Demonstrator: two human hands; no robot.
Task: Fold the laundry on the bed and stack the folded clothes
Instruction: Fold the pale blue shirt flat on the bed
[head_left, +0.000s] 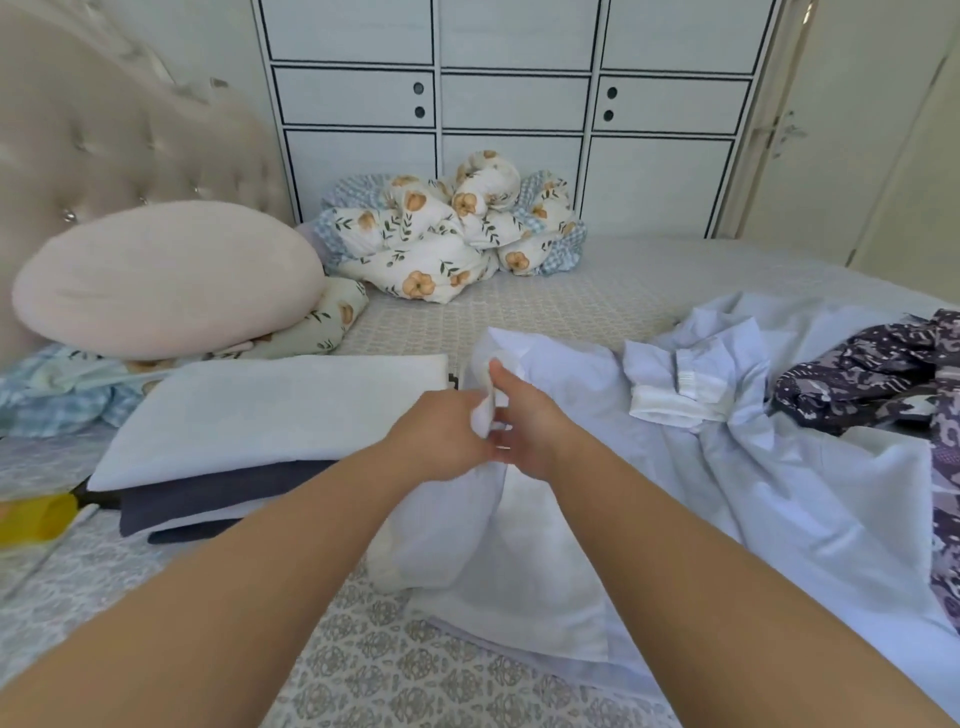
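A white garment (519, 551) hangs bunched from both hands above the patterned bedspread (395, 670). My left hand (441, 436) and my right hand (524, 421) meet at its top and both pinch the gathered cloth. Left of them lies a stack of folded clothes (244, 441): a white piece on top, dark blue pieces under it. To the right spreads a rumpled pale blue cloth (779, 467), with a small white piece (675, 389) on it and a dark purple patterned garment (883, 374) at the far right.
A pink pillow (166, 280) leans at the tufted headboard, left. A floral duvet (452, 234) is heaped at the bed's far side before a white wardrobe (514, 104). A yellow object (36, 517) lies at the left edge.
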